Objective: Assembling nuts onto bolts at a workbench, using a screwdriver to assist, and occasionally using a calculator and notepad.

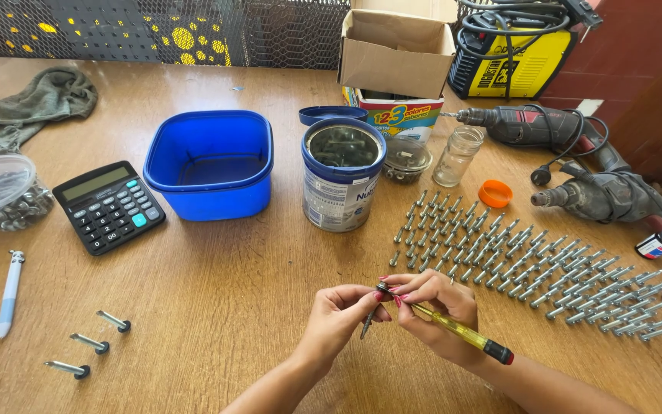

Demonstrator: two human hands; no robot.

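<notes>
Fingers (362,295) of the left hand (335,318) are closed on a screw (370,316) held at lower centre of the frame, tip slanting down-left; fingers of the right hand (434,307) are pinched at the screw's head, and a yellow-handled screwdriver (461,333) is tucked in the same hand, running down-right.

Screw is judged light, stiff, hard metal; threads give grip, the smooth head could slip. Best taken at the shank just under the head. A dark washer seems to sit at the head, too small to be sure.

Wooden surface (224,307) fills the frame, worn and scratched. Largest to smallest: cardboard box (396,50) at upper centre; yellow machine (511,54) at upper right; blue plastic tub (210,162) left of centre; two power drills (576,165) at the right edge; rows of screws (530,264) laid out at right, well apart from the hands; metal tin (342,172) at centre, open; grey cloth (32,103) at upper left; black calculator (109,205); clear bowl (1,192) of small metal parts at far left; glass jar (457,155); orange cap (495,193); pen (9,291); three loose screws (90,345) at lower left.

Wire mesh is seen behind the surface, red wall at upper right. Daylight, hard shadows.
</notes>
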